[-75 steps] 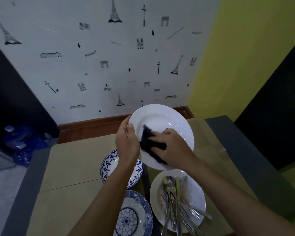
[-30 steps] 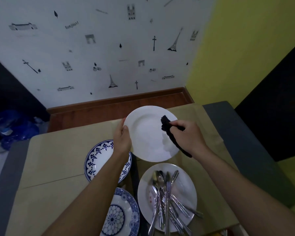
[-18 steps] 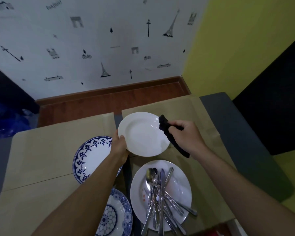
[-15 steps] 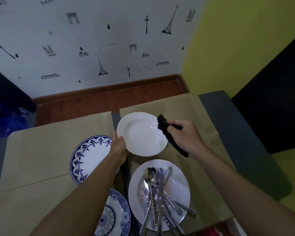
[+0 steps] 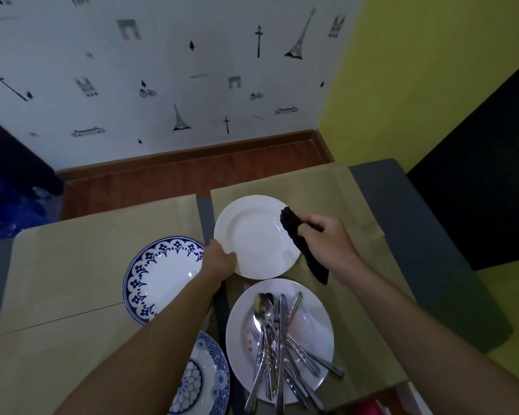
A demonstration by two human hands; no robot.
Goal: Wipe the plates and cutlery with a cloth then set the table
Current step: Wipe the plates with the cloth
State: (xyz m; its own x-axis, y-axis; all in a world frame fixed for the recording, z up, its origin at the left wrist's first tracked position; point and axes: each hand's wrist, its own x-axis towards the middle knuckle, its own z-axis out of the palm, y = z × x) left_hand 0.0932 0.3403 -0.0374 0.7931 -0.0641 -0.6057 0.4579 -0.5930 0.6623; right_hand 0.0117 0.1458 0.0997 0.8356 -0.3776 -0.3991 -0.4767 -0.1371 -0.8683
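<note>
My left hand [image 5: 221,259] grips the near-left rim of a plain white plate [image 5: 253,235], which sits low and nearly flat over the brown table cover. My right hand [image 5: 327,239] holds a dark cloth [image 5: 301,244] at the plate's right edge; the cloth hangs down below my fist. Closer to me, a second white plate [image 5: 312,327] carries a pile of spoons, forks and knives [image 5: 277,345] and some reddish smears. A blue-rimmed plate [image 5: 159,277] lies to the left, and a blue patterned plate [image 5: 206,381] lies at the near edge, partly under my left forearm.
The table [image 5: 72,265] has brown paper sheets over a grey top, with a grey gap running down the middle. A wooden floor strip [image 5: 192,172] and papered wall lie beyond the far edge. Blue water bottles [image 5: 9,205] stand at far left. A red object [image 5: 369,407] peeks below the near-right edge.
The plate has come down from a tilted, raised position to low and flat over the table. My right hand has taken the cloth off the plate's face to its right edge.
</note>
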